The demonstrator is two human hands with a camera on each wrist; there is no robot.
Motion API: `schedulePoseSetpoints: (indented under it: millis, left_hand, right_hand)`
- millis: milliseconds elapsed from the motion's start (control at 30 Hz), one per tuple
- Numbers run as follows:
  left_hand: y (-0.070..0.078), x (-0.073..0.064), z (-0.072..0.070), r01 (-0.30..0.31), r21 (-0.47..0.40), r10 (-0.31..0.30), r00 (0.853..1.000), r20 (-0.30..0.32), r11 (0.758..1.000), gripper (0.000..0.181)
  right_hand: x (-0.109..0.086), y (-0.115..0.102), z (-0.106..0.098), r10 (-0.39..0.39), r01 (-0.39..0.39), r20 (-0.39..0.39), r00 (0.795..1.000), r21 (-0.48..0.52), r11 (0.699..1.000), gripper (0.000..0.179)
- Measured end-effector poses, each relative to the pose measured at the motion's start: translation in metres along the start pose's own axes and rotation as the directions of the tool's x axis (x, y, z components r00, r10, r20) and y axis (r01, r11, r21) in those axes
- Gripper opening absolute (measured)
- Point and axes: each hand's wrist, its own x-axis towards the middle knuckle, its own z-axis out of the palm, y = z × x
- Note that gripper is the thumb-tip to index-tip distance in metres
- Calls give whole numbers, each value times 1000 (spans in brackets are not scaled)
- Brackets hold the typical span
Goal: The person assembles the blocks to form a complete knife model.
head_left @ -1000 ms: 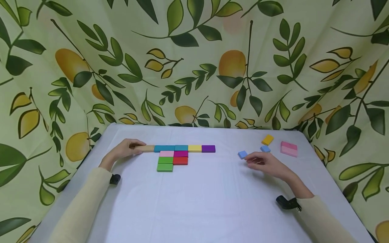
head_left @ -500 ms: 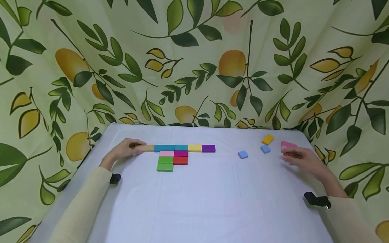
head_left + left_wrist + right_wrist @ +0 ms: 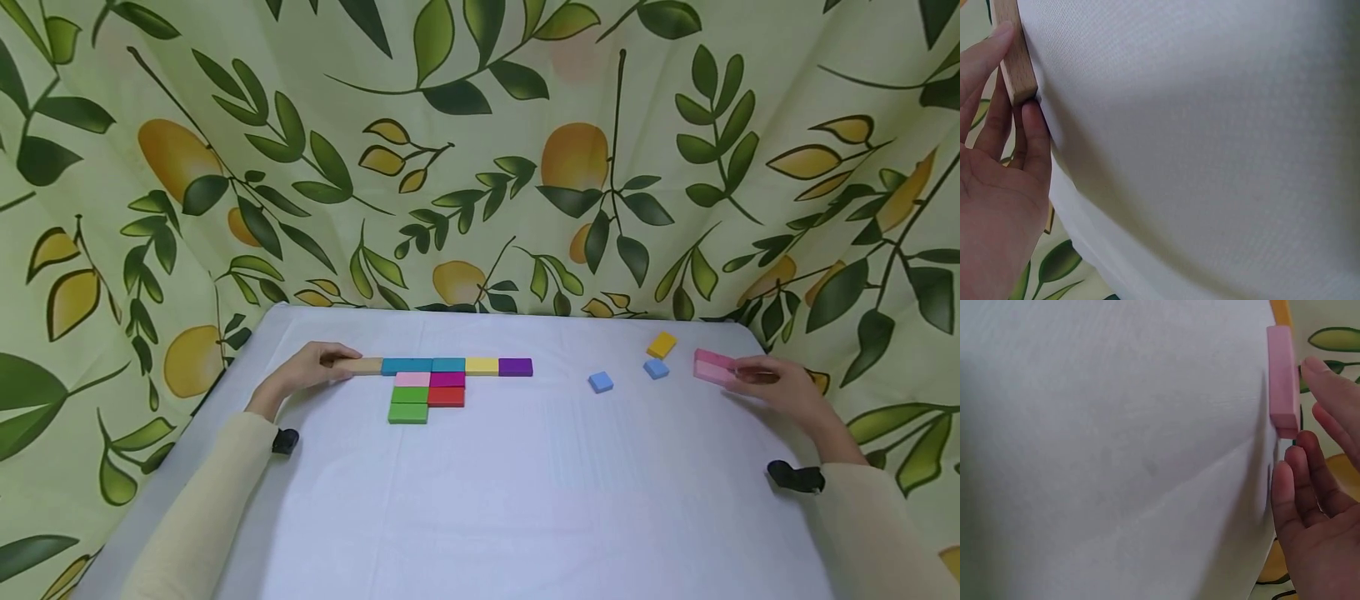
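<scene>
At the left end of a row of coloured blocks, my left hand [image 3: 311, 367] pinches a plain wooden block [image 3: 362, 367] between thumb and fingers. The left wrist view shows the thumb on that wooden block [image 3: 1017, 65] and the fingertips at its end. Two pink blocks, a darker one [image 3: 712, 358] behind a lighter one [image 3: 712, 374], lie together at the far right. My right hand [image 3: 783, 387] is at their right end with relaxed fingers. In the right wrist view, its fingertips are beside the end of the light pink block [image 3: 1282, 375], and the thumb looks apart from it.
The row continues with teal blocks [image 3: 407, 365], a yellow block [image 3: 482, 367] and a purple block [image 3: 516, 367]. Pink, magenta, green [image 3: 408, 413] and red blocks [image 3: 446, 397] sit in front. Two small blue blocks [image 3: 600, 382] and an orange-yellow block [image 3: 662, 345] lie on the white cloth [image 3: 487, 500].
My right hand has moved right, from beside the nearer blue block, over the pink blocks to their right end. The left hand has stayed on the wooden block.
</scene>
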Motion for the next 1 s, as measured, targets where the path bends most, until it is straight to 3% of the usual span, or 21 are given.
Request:
schedulePoseSetpoints:
  millis: [333,1000]
  left_hand:
    - [2,0,0,-1,5,1,1000,12,1000,34]
    - [3,-2,0,-29,-14,29,999,19,999,35]
  right_hand:
    - [7,7,5,7,-4,21,1000,-107,994,51]
    - [9,1,5,60,-55,47,997,-111,992,56]
